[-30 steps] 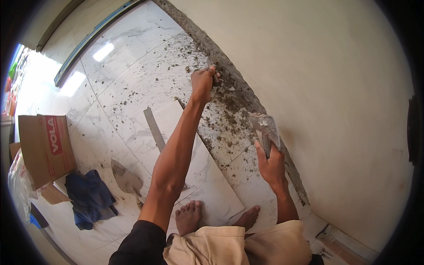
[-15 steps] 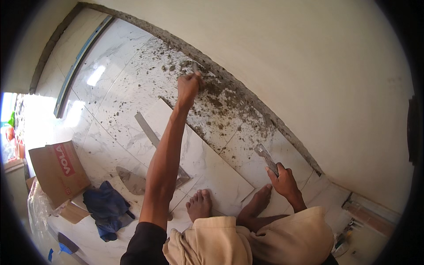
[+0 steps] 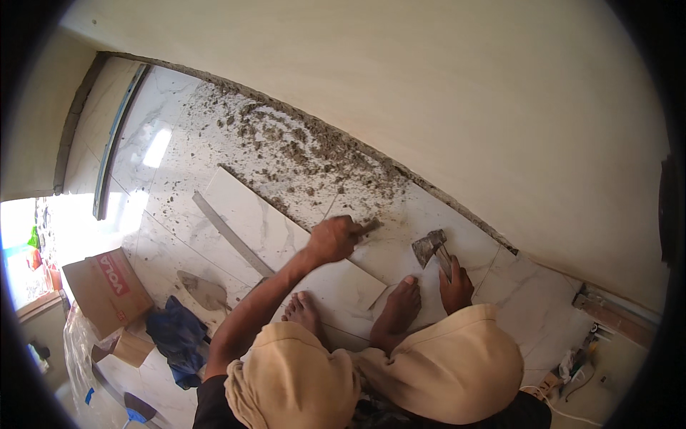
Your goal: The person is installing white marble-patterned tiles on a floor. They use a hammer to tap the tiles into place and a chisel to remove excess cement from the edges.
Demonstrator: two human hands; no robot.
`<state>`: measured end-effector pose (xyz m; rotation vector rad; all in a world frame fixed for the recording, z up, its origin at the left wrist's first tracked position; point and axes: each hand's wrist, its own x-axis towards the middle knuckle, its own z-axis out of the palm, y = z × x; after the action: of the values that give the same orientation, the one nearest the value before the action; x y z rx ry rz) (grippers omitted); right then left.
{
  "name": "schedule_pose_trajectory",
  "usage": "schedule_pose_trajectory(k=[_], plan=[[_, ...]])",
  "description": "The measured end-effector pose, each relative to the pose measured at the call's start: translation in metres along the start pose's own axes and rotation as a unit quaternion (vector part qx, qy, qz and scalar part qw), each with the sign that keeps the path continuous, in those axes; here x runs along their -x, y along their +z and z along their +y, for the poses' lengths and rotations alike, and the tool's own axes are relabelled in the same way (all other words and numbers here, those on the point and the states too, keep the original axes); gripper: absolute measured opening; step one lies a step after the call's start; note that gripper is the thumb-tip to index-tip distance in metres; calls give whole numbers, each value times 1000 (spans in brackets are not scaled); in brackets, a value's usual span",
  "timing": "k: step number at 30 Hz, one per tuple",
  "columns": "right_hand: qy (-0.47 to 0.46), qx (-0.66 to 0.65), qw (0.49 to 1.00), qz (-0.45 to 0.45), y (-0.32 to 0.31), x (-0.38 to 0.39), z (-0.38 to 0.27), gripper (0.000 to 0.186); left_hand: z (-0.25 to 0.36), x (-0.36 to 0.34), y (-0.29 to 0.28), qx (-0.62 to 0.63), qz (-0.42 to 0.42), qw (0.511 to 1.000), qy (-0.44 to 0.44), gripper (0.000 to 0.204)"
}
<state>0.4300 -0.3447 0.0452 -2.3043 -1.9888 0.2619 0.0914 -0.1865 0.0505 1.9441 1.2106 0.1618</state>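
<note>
My left hand (image 3: 334, 239) is closed around a short, dark tool like a chisel (image 3: 371, 227), its tip pointing right, just over the floor tiles. Its exact kind is hard to make out. In my right hand (image 3: 456, 287) is a hatchet (image 3: 429, 247), gripped by the handle near my right foot, its broad dirty head towards the wall. Beneath my left forearm lies a loose white marbled tile (image 3: 282, 222). Crumbled mortar (image 3: 286, 146) is scattered over the floor between this tile and the wall's rough bottom edge.
A metal straightedge (image 3: 229, 232) lies partly on the loose tile, and a trowel (image 3: 203, 289) rests to its left. Further left are a cardboard box (image 3: 107, 292) and a dark blue cloth (image 3: 177, 339). A long bar (image 3: 120, 143) stretches across the far-left floor.
My left hand has come nearer and to the right with its tool, away from the mortar crumbs. My right hand has turned the hatchet so its head shows broadside. The view has shifted.
</note>
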Motion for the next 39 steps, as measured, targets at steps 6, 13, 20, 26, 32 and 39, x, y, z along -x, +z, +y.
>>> schedule_pose_trajectory(k=[6, 13, 20, 26, 32, 39], plan=[[20, 73, 997, -5, -4, 39, 35, 47, 45, 7, 42, -69, -39, 995, 57, 20], [74, 186, 959, 201, 29, 46, -153, 29, -65, -78, -47, -181, 334, 925, -27, 66], [95, 177, 979, 40, 44, 49, -153, 18, -115, -130, -77, -109, 397, 895, -170, 78], [94, 134, 987, 13, 55, 38, -111, 28, 5, -73, 4, -146, 186, 961, 145, 45], [-144, -154, 975, 75, 24, -136, -132, 58, 1, -7, -29, 0, 211, 972, 106, 33], [-148, -361, 920, -45, 87, -180, -285, 61, -18, 33, -69, 111, 377, 912, -115, 24]])
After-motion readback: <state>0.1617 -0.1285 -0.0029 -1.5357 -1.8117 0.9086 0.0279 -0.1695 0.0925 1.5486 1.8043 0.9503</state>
